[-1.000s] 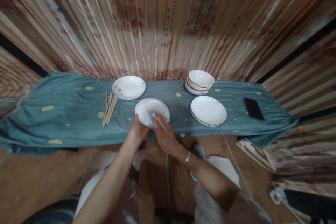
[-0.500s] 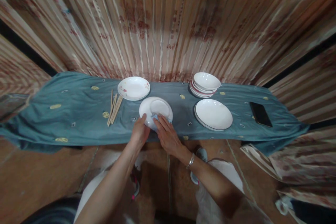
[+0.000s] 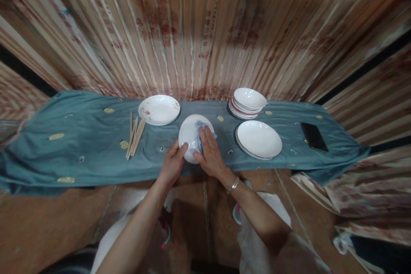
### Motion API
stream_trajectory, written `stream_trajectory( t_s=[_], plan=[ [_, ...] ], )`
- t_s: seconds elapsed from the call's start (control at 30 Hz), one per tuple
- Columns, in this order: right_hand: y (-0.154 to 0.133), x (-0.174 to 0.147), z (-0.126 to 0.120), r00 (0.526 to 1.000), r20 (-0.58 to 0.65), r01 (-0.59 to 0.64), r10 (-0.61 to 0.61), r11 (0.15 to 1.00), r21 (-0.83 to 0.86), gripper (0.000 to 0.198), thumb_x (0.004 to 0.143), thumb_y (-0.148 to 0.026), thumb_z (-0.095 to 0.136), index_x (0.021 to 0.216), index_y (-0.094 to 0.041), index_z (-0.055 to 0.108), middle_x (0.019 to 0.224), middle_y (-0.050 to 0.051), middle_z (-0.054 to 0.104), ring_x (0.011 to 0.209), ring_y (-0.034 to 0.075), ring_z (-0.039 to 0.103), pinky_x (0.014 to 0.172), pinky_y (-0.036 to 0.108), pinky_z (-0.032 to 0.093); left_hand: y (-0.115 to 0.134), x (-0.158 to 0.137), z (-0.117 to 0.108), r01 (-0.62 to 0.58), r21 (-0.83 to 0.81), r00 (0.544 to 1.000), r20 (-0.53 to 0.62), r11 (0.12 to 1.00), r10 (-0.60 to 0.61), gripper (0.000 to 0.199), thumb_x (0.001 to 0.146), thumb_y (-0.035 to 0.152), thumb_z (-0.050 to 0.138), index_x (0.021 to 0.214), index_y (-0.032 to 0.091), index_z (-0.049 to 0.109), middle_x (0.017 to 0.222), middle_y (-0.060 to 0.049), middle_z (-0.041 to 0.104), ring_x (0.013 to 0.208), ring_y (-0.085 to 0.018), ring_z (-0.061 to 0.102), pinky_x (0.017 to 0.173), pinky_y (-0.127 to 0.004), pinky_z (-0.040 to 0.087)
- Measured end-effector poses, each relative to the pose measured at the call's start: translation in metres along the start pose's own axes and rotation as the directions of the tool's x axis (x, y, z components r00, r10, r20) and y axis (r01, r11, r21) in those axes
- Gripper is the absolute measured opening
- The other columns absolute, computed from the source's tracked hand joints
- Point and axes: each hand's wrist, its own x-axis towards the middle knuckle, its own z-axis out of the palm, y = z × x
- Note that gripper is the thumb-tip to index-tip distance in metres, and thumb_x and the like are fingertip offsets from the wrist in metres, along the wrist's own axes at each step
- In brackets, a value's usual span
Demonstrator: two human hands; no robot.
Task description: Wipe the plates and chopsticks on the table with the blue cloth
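Note:
A white bowl (image 3: 189, 130) is held tilted over the near middle of the table. My left hand (image 3: 174, 158) grips its lower left rim, with the thumb lying on the face turned toward me. Against the bowl's right side, my right hand (image 3: 209, 152) presses a crumpled light-blue cloth (image 3: 199, 130). The cloth is partly hidden under the fingers, and the right thumb rests near the bowl's lower edge.
Flower-patterned plates (image 3: 159, 109) stand behind several wooden chopsticks (image 3: 136, 137) on the left. To the right are stacked bowls (image 3: 248, 99), stacked white plates (image 3: 259, 139) and a black phone (image 3: 314, 137). A teal cloth (image 3: 93, 145) covers the narrow table; a curtain (image 3: 192, 30) hangs behind.
The bowl has turned in my hands, so the round foot ring seen before no longer shows. My right hand and the cloth have moved up and right across it.

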Motion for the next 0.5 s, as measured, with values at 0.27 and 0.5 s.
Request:
stream_trajectory(
  t_s=[0.27,0.5],
  plan=[
    [0.015,-0.002,0.003,0.989,-0.043,-0.14,0.141,0.99,0.024,0.073,0.095,-0.045,0.037,0.153,-0.017,0.001,0.16,0.014,0.005,0.148,0.028,0.006,0.117,0.054,0.018,0.004,-0.006,0.0,0.06,-0.054,0.998,0.0,0.997,-0.06,0.037,0.067,0.021,0.076,0.103,0.016,0.071,0.1,-0.007,0.074,0.106,-0.026,0.062,0.088,-0.032,0.049],
    [0.014,-0.026,0.009,0.984,-0.031,-0.172,0.175,0.983,0.064,0.067,0.097,-0.042,0.033,0.153,-0.02,0.002,0.16,0.012,0.01,0.148,0.025,0.009,0.117,0.053,0.02,0.004,-0.005,-0.002,0.096,-0.093,0.994,-0.033,0.991,-0.1,0.04,0.065,0.025,0.079,0.103,0.017,0.071,0.1,-0.008,0.074,0.103,-0.026,0.064,0.086,-0.034,0.051]
  ],
)
